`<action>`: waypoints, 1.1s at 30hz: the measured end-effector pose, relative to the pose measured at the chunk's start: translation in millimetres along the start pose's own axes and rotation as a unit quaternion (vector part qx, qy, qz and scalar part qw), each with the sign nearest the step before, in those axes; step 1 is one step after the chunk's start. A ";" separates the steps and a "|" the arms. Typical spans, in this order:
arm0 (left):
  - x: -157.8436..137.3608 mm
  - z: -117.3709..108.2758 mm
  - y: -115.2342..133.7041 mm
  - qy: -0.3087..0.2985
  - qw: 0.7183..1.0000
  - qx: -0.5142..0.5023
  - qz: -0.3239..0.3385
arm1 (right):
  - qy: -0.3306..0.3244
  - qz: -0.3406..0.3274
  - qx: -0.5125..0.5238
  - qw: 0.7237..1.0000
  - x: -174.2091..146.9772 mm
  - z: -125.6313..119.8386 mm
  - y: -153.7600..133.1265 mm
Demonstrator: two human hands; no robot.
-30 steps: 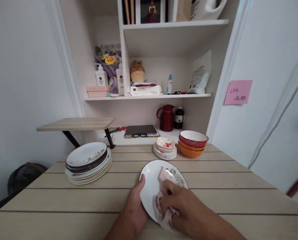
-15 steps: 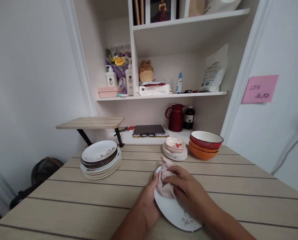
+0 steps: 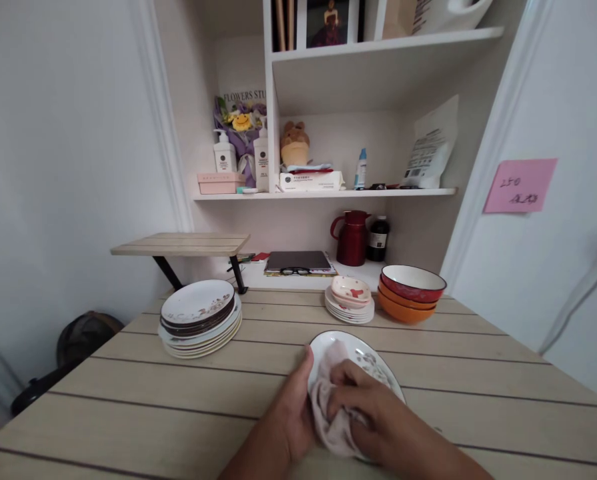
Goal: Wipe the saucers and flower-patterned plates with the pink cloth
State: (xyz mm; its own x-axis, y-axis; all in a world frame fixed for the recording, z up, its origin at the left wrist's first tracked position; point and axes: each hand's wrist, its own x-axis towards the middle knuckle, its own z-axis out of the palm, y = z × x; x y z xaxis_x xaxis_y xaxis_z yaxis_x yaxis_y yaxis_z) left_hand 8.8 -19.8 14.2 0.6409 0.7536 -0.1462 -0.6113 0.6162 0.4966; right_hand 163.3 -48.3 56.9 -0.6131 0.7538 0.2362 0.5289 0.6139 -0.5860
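Observation:
A white plate point(image 3: 351, 343) with a dark rim and a grey floral print is tilted above the near part of the table. My left hand point(image 3: 294, 410) grips its left edge, thumb along the rim and the other fingers out of sight behind. Bunched in my right hand point(image 3: 373, 413) is a pale pink cloth point(image 3: 331, 413), pressed against the lower left of the plate's face. The right hand and cloth cover the plate's lower part.
Left on the table point(image 3: 188, 400) stands a stack of plates point(image 3: 198, 303), near a small raised shelf point(image 3: 178, 245). Small dishes point(image 3: 351, 290) on saucers point(image 3: 348, 313) and stacked bowls point(image 3: 411, 287) sit behind the plate. A red jug point(image 3: 351, 239) and a laptop point(image 3: 298, 260) lie farther back.
The plate has turned, so its floral print moved from the lower right to the upper right. My right hand and the cloth have slid down toward me across its face.

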 end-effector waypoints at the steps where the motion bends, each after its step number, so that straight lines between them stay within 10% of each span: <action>1: 0.9 0.9 0.2 0.006 1.000 0.003 0.003 | 0.029 -0.007 -0.006 1.000 5.6 6.4 1.0; 8: 6.6 -0.1 -1.2 -0.006 1.000 -0.013 0.014 | 0.120 0.056 -0.141 0.981 20.6 -1.8 30.9; 13: 1.0 -5.8 -2.1 -0.010 1.000 -0.011 0.017 | 0.021 0.145 -0.165 0.975 -3.3 -30.7 36.9; 18: -1.0 -4.6 0.7 -0.003 1.000 -0.003 0.015 | -0.087 0.045 -0.036 0.995 -16.0 -31.1 16.2; 27: 0.0 -0.2 4.3 0.028 0.999 0.026 0.022 | 0.133 0.028 -0.100 0.986 27.3 8.8 22.3; 33: -3.8 6.6 2.1 0.071 0.996 0.043 0.037 | 0.097 0.116 -0.195 0.969 12.5 -18.3 42.5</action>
State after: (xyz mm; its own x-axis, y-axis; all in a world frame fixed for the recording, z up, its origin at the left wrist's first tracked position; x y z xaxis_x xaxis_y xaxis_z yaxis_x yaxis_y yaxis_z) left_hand 8.1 -22.8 21.4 0.5199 0.8249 -0.2219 -0.6088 0.5401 0.5811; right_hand 188.9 -8.5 49.1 -0.3494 0.8888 0.2967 0.8437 0.4362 -0.3131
